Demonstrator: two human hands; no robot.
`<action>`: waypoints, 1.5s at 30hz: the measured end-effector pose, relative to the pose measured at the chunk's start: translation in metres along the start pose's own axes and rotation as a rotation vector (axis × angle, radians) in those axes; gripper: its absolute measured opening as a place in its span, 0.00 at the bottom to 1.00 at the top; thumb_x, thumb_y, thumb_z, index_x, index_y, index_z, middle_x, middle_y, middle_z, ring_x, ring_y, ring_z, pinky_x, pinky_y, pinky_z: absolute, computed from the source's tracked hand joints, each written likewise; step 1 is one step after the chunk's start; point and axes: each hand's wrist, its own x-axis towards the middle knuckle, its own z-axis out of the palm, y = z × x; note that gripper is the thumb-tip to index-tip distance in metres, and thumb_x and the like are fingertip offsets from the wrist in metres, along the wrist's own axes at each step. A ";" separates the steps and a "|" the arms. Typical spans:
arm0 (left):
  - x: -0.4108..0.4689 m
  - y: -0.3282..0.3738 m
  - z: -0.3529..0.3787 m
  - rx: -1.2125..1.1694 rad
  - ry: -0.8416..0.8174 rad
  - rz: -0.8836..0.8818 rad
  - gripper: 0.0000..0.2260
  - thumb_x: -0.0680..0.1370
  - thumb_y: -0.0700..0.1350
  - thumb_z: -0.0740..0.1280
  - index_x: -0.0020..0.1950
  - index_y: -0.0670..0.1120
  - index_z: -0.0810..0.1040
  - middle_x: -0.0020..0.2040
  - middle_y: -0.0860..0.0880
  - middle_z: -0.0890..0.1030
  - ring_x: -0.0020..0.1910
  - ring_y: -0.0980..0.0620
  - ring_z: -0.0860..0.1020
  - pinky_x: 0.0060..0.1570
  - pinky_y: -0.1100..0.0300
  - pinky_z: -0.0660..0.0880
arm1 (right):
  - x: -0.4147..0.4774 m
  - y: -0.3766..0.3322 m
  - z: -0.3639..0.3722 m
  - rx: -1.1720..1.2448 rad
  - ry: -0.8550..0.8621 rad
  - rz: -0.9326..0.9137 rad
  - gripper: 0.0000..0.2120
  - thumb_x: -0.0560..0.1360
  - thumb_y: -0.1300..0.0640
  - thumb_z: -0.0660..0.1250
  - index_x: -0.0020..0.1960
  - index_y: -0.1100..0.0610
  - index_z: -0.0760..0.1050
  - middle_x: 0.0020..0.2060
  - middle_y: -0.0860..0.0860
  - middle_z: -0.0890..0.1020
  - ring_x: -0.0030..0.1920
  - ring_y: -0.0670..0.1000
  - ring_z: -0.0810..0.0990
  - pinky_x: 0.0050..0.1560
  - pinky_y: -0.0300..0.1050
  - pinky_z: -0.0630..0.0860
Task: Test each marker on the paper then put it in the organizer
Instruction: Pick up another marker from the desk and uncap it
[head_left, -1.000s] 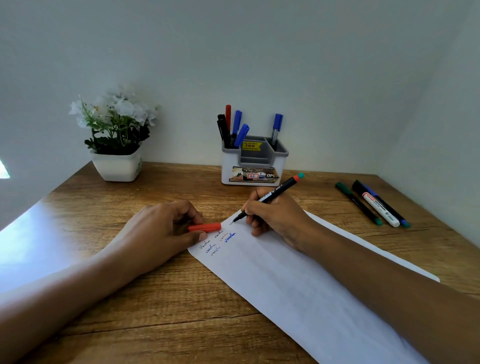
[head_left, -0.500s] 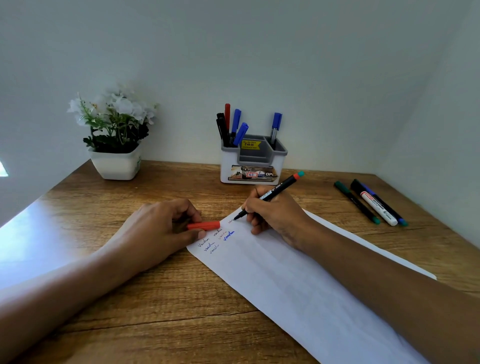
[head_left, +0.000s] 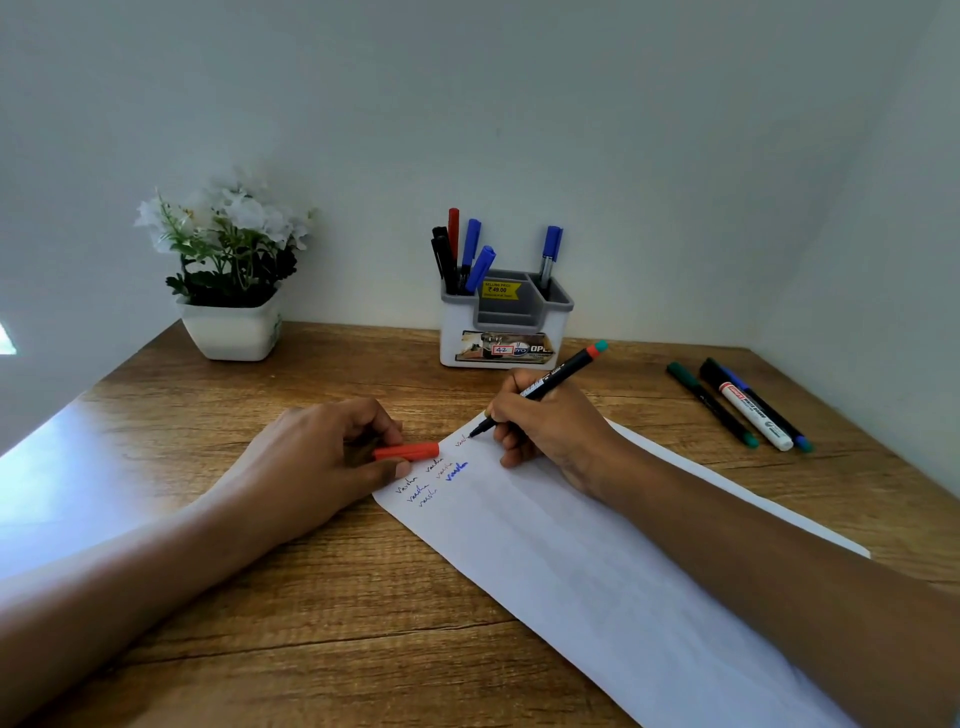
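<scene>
- Right hand (head_left: 550, 426): your grip is clamped pen-style on the uncapped red marker (head_left: 558, 376), a black barrel with a red-and-teal end. Its tip touches the paper (head_left: 597, 561) near the far left corner, at a faint red scribble.
- Left hand (head_left: 322, 457): your grip is pinched on the red cap (head_left: 408, 451). The hand rests on the wooden surface (head_left: 337, 613), and the cap's end reaches over the paper's left edge.
- Step in hand, by the look of it: you are testing this marker. With the cap off, capping and stowing are yet to come.
- Test marks (head_left: 434, 480): several small written words in dark, red and blue ink sit just below the tip. All are crowded into that one corner.
- Organizer (head_left: 506, 325): it stands at the back by the wall, apart from the paper. Its left compartment holds black, red and two blue markers. One more blue marker (head_left: 550, 249) stands upright in the right rear compartment.
- Untested, judging by where they lie: three capped markers sit side by side on the surface at your right, well apart from the paper. They are a green marker (head_left: 711, 405), a white-barrelled marker (head_left: 753, 413) and a blue-ended marker (head_left: 776, 418).
- Tally: you look past halfway. At least five markers are stowed and four are left, counting the one in your grip.
- Potted white flowers (head_left: 228, 291): these sit at the back left and play no part in the job.
</scene>
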 end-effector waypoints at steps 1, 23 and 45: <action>0.000 -0.001 0.000 0.001 0.000 0.000 0.07 0.70 0.55 0.72 0.45 0.59 0.78 0.51 0.63 0.81 0.52 0.64 0.77 0.56 0.58 0.74 | 0.000 0.000 0.000 0.000 0.003 -0.003 0.02 0.72 0.66 0.64 0.41 0.63 0.75 0.29 0.56 0.76 0.28 0.47 0.73 0.27 0.40 0.77; 0.000 -0.003 0.000 -0.148 0.078 0.000 0.09 0.68 0.56 0.74 0.45 0.58 0.80 0.43 0.62 0.83 0.44 0.68 0.77 0.42 0.67 0.71 | -0.020 -0.031 -0.006 0.194 -0.128 -0.070 0.04 0.74 0.64 0.67 0.43 0.56 0.74 0.31 0.53 0.79 0.28 0.47 0.76 0.30 0.42 0.77; -0.005 0.003 -0.008 -0.825 0.197 0.172 0.11 0.63 0.50 0.75 0.44 0.52 0.82 0.43 0.48 0.84 0.43 0.54 0.82 0.42 0.65 0.77 | -0.043 -0.051 0.009 0.213 -0.172 -0.225 0.02 0.78 0.59 0.63 0.46 0.55 0.72 0.36 0.54 0.83 0.34 0.50 0.81 0.39 0.49 0.82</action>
